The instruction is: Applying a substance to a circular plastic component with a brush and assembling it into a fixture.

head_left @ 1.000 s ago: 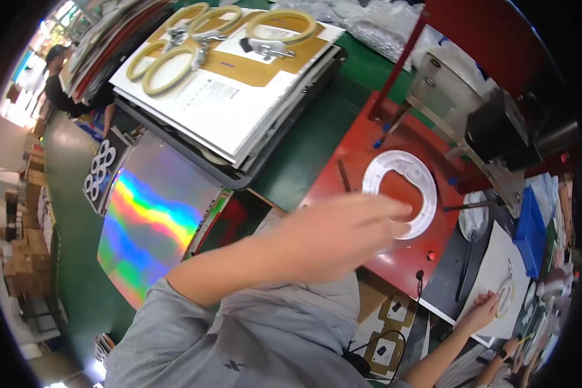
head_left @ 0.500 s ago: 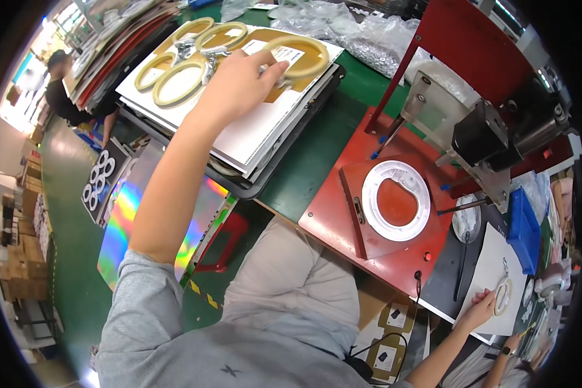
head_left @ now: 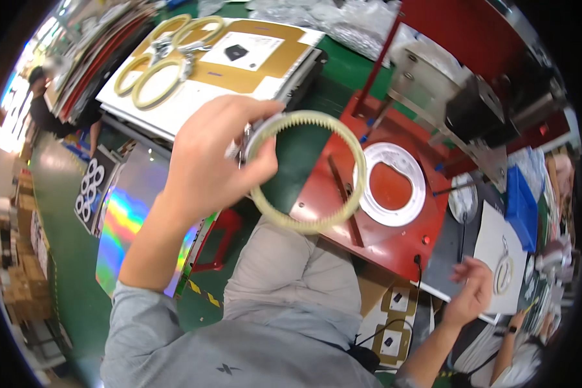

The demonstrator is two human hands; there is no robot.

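My left hand [head_left: 220, 152] grips a cream-coloured ring gear [head_left: 361, 158] by its left side, between thumb and fingers. Teeth line the ring's inner edge, and a small metal fitting partly shows beside the fingers. The ring is held up in front of the red press base [head_left: 394, 249]. On that base sits a white round ring part [head_left: 412, 213] with a red centre showing through. My right hand [head_left: 471, 294] hovers at the right, fingers loosely apart and holding nothing. Beside it, a similar ring [head_left: 501, 281] with a metal fitting lies on a white sheet [head_left: 493, 236].
Several similar rings [head_left: 154, 84] lie on stacked cardboard sheets [head_left: 265, 58] at upper left. The press's red upright and black motor [head_left: 475, 113] stand at the right. Nearby are a blue tray [head_left: 521, 207] and plastic bags [head_left: 343, 22]. Other people are at both sides.
My left hand has lifted a ring off the cardboard stack and brought it nearer, to the right. My right hand has come away from the ring on the white sheet.
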